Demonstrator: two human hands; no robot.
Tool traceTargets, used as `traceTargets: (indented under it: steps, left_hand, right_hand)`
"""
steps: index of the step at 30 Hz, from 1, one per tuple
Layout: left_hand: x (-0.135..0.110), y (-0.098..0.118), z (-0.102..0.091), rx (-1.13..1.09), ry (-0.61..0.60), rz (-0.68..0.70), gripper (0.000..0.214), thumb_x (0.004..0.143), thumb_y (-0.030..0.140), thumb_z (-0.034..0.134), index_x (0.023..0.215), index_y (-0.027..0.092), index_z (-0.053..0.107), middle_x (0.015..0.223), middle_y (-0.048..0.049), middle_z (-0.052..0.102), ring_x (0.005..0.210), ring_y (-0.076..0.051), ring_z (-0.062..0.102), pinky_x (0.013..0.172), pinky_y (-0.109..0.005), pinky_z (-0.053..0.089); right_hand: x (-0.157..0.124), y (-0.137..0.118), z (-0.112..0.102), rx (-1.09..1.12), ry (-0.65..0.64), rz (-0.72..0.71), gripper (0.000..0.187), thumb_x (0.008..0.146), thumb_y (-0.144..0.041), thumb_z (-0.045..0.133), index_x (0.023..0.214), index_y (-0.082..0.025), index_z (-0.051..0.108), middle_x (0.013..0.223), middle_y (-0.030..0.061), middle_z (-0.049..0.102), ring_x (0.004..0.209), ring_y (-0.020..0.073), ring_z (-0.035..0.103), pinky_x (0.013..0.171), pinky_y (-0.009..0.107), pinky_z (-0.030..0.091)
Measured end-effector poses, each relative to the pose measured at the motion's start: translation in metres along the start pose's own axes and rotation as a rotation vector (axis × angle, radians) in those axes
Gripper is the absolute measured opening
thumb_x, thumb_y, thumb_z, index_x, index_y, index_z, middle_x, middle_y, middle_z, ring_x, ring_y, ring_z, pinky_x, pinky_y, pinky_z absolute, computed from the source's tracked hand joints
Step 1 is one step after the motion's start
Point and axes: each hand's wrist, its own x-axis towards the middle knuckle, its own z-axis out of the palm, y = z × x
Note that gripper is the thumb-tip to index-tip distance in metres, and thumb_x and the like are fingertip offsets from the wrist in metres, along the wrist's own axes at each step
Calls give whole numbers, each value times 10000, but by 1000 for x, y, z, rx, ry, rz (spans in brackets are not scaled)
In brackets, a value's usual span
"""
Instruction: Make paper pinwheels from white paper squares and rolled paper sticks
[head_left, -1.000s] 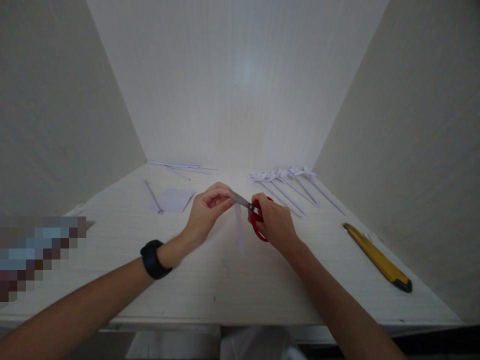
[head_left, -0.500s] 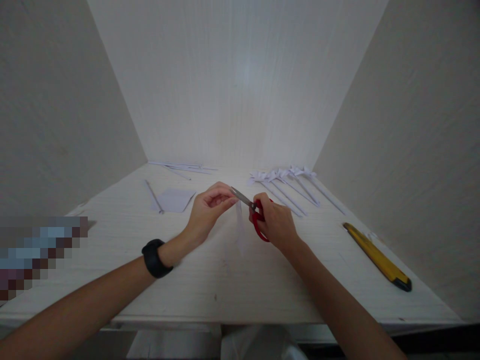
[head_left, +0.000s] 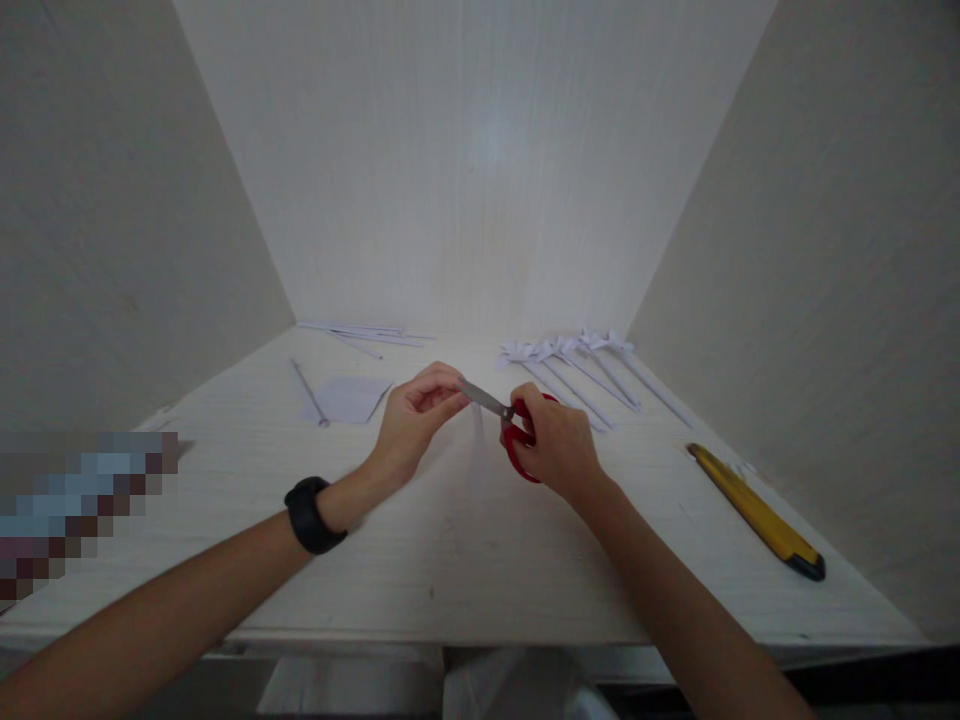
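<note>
My left hand (head_left: 420, 415), above the middle of the table, has its thumb and fingers pinched on a thin white paper strip (head_left: 478, 450). The strip hangs down below the fingertips and looks faint against the white surface. In my right hand (head_left: 559, 440) are red-handled scissors (head_left: 486, 397), fingers wrapped through the handle loops. The metal blades point left and reach the left fingertips at the strip's upper end. They look closed or nearly so. Whether paper lies between the blades is too small to tell.
Left of my hands lie a paper sheet (head_left: 349, 400), a rolled paper stick (head_left: 307, 392) and several thin sticks (head_left: 360, 330). Several paper stems with folded tops (head_left: 555, 350) rest at back right. A yellow utility knife (head_left: 757, 515) lies at right. Walls (head_left: 480, 200) enclose the table.
The scissors have turned slightly, with their blades a little lower against the left fingertips. The hanging strip has shifted slightly. Both hands stay nearly in place.
</note>
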Motion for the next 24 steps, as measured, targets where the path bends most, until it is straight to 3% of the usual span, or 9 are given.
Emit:
traceTargets:
  steps: [12, 24]
  left_hand:
    - [1, 0, -1, 8, -7, 6, 45, 725, 237, 716, 702, 207, 693, 802, -16, 593, 774, -140, 536, 699, -261, 435]
    - [2, 2, -1, 36, -8, 28, 52, 728, 242, 718, 702, 207, 689, 770, -11, 594, 761, -140, 539, 704, -271, 421]
  right_hand:
    - [0, -5, 0, 60, -53, 35, 370, 844, -569, 444, 886, -204, 397, 646, 8, 618, 537, 173, 571, 475, 243, 237]
    - [1, -6, -3, 65, -29, 67, 212, 802, -371, 509, 899, -207, 416, 691, 24, 638, 594, 191, 594, 508, 256, 283]
